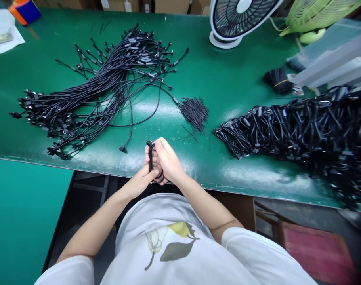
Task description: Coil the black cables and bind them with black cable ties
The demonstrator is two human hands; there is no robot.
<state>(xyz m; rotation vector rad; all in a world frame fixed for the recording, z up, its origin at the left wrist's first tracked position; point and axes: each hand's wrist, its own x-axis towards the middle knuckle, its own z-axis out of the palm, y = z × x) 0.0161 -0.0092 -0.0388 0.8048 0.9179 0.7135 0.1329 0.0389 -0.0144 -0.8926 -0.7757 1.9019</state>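
Observation:
A black cable [151,156], coiled into a small loop, is held between my two hands just over the table's near edge. My left hand [143,178] pinches the lower part of the coil with its thumb. Around the upper part, my right hand [167,158] has its fingers closed, and the cable's connector sticks up above them. To the left lies a large loose bundle of black cables [100,87] with connectors at both ends. Ahead and slightly right is a small heap of short black ties [195,113]. Several coiled, tied cables [275,130] are piled at the right.
A white fan [226,39] stands at the back of the green table [228,75], near a yellow-green fan [319,16]. A banded bunch of black strands [278,80] lies beside plastic bags [337,55]. At the far left are an orange and blue object [25,11] and white paper [4,43].

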